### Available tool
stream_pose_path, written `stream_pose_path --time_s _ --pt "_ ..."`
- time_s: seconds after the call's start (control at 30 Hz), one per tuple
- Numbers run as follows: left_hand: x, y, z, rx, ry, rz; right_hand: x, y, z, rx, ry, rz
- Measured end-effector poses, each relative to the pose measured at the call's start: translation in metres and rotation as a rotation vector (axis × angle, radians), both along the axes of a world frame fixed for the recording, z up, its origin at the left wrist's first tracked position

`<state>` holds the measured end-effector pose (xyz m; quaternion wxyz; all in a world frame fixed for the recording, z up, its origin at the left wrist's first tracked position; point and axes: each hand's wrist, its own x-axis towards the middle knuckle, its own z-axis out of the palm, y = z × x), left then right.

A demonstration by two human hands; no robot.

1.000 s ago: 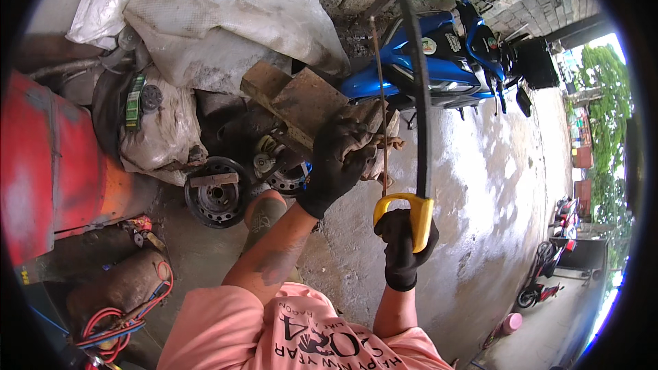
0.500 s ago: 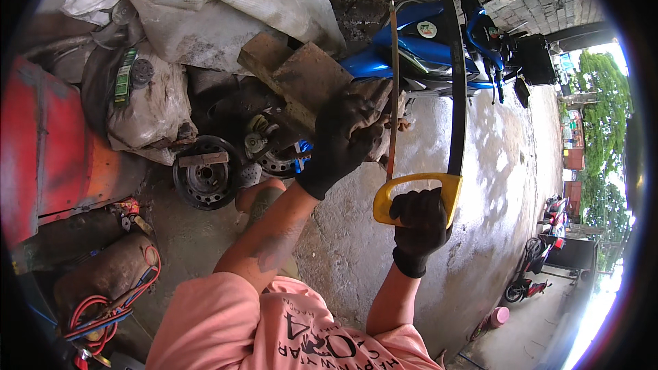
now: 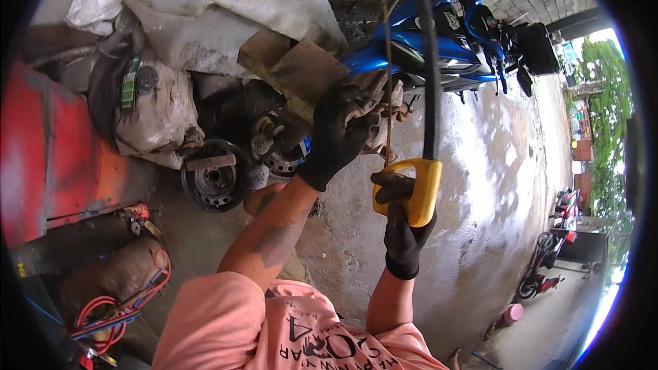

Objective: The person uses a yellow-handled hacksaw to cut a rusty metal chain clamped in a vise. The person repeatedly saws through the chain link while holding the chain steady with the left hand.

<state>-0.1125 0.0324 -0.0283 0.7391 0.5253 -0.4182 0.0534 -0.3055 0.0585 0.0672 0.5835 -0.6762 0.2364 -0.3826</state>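
Note:
My right hand (image 3: 403, 229), in a black glove, grips the yellow handle (image 3: 426, 195) of a hacksaw (image 3: 432, 75). Its dark frame points away from me, and the thin brownish blade (image 3: 388, 89) runs along the left side. Just left of the blade, my left hand (image 3: 339, 130), also black-gloved, is closed. What it holds is mostly covered by its fingers. Brown, crumpled cloth-like material (image 3: 399, 113) shows beside that hand and behind the blade. Whether the blade touches anything is not clear.
A blue motorcycle (image 3: 404, 48) stands beyond the saw. Brown blocks (image 3: 308, 72) lie beyond my left hand. A wheel rim (image 3: 211, 188), a dirty sack (image 3: 161, 113) and a red panel (image 3: 68, 157) are on the left. Red and blue hoses (image 3: 133, 308) lie at lower left.
The hacksaw has moved left and slightly away from me, and its frame has turned more edge-on. My left hand stays almost in place.

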Motion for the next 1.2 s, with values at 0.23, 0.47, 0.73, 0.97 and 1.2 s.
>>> stream_pose_path --time_s 0.23,0.47,0.73,0.97,1.2 --pt "-0.002 0.004 -0.003 0.136 0.032 -0.068 -0.024 0.020 -0.011 -0.391 0.178 -0.117" --pt "-0.001 0.021 -0.005 0.330 0.042 -0.037 -0.111 0.073 -0.019 -0.508 0.247 -0.144" --pt "0.003 0.020 -0.012 0.366 0.044 0.004 -0.035 0.021 -0.027 -0.441 0.032 -0.185" --pt "0.035 0.040 -0.069 0.392 0.063 -0.045 -0.041 0.020 -0.020 -0.435 0.035 -0.154" --pt "0.026 0.027 -0.060 0.325 0.062 -0.141 -0.035 0.004 -0.048 -0.401 0.017 -0.059"
